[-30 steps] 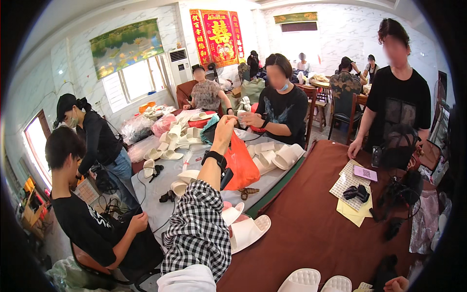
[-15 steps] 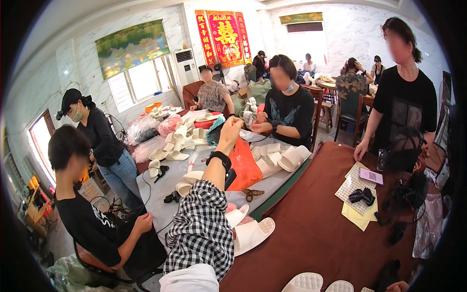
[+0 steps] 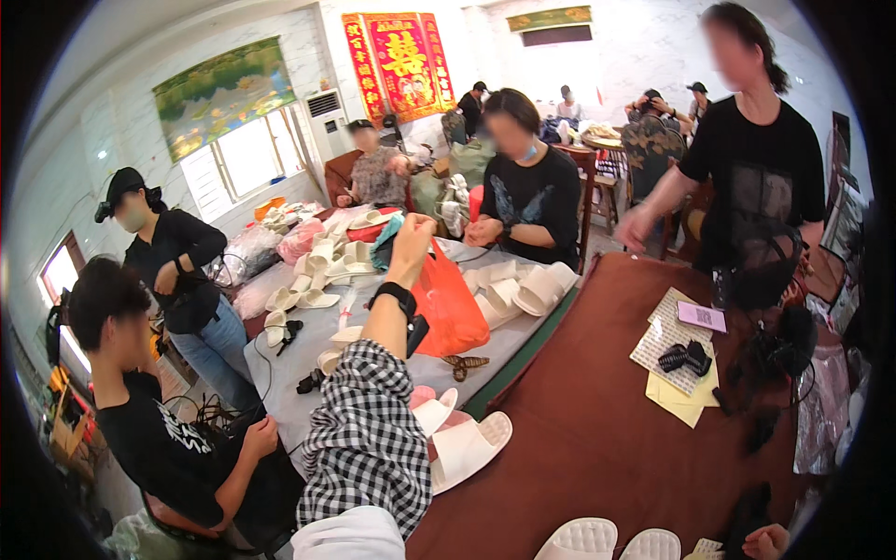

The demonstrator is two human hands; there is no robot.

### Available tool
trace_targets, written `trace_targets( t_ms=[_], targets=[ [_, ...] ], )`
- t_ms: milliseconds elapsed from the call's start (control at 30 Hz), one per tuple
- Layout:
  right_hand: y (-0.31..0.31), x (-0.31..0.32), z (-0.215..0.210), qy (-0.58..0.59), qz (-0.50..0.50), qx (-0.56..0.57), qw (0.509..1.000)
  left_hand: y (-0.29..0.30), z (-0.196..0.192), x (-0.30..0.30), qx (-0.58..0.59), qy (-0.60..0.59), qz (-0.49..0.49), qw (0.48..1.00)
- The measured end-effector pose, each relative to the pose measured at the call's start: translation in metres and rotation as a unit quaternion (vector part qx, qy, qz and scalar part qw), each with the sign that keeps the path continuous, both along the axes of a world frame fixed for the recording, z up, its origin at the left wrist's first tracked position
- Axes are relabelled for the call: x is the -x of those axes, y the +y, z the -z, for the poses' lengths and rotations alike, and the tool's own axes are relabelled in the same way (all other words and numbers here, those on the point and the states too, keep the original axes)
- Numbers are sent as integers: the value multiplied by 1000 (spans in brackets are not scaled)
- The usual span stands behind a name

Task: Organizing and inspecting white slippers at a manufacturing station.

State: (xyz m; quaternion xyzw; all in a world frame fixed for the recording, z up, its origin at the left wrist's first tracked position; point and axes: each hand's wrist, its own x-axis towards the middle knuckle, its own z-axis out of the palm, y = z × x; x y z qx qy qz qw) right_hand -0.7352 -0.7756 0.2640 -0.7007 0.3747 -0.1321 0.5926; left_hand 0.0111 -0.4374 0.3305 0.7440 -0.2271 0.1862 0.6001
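My left arm, in a black-and-white checked sleeve with a black wrist strap, reaches over the grey-covered table. My left hand is closed in a pinch. A bright orange-red plastic bag rises to a peak at those fingers and hangs down beside the wrist. Behind the bag, white slippers lie in a heap. A brown hair clip lies just below the bag. Only part of my right hand shows at the lower right edge, its fingers curled; what they hold, if anything, is hidden.
White slippers lie by my sleeve, with another pair at the near edge. The brown-covered table bears a phone, papers and black clips. Several people sit or stand around the tables.
My view has turned slightly right. My left hand and the bag's peak have risen slightly. The standing person at right has lifted a hand off the brown table; the seated person at the back raises one.
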Motion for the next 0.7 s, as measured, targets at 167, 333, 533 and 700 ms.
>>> trace_targets(
  t_ms=[167, 333, 533, 700],
  targets=[
    [1, -8, -3, 4, -2, 1, 1000, -4, -4, 6, 11, 0, -14, 1000],
    [-1, -2, 2, 9, 21, -2, 1000, -11, -11, 17, 13, 59, 29, 998],
    [-11, 15, 9, -5, 61, 3, 998, -14, -3, 9, 31, 52, 43, 997],
    [-3, 21, -6, 0, 113, 30, 993, -9, -5, 8, 35, 56, 36, 997]
  ],
)
